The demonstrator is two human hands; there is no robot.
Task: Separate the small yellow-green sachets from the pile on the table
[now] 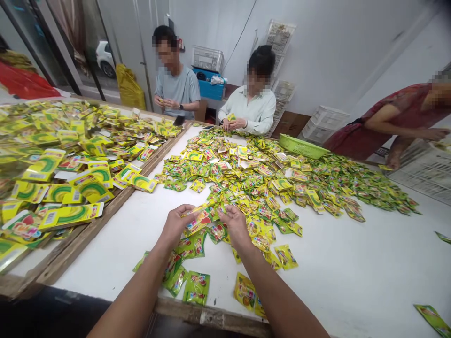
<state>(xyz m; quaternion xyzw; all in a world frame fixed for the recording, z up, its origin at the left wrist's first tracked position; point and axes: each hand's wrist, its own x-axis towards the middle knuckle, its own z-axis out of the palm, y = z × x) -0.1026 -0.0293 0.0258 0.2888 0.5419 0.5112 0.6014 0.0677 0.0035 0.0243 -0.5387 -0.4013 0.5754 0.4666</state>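
My left hand (178,226) is closed around a small yellow carton (199,221) with red fruit pictures, held tilted just above the white table. At the carton's right end, my right hand (237,226) pinches a small green sachet (221,209), mostly hidden by the fingers. Whether the sachet is partly inside the carton, I cannot tell. Under and between my wrists lie green sachets (196,287), with yellow sachets (245,291) by my right forearm. A large heap of mixed yellow and green sachets (260,188) spreads beyond my hands.
A wooden strip (116,202) separates the sachets from a pile of yellow cartons (52,164) on the left. A green basket (303,146) sits behind the heap. Two people handle packets across the table; another person leans beside a white crate (426,171) at right.
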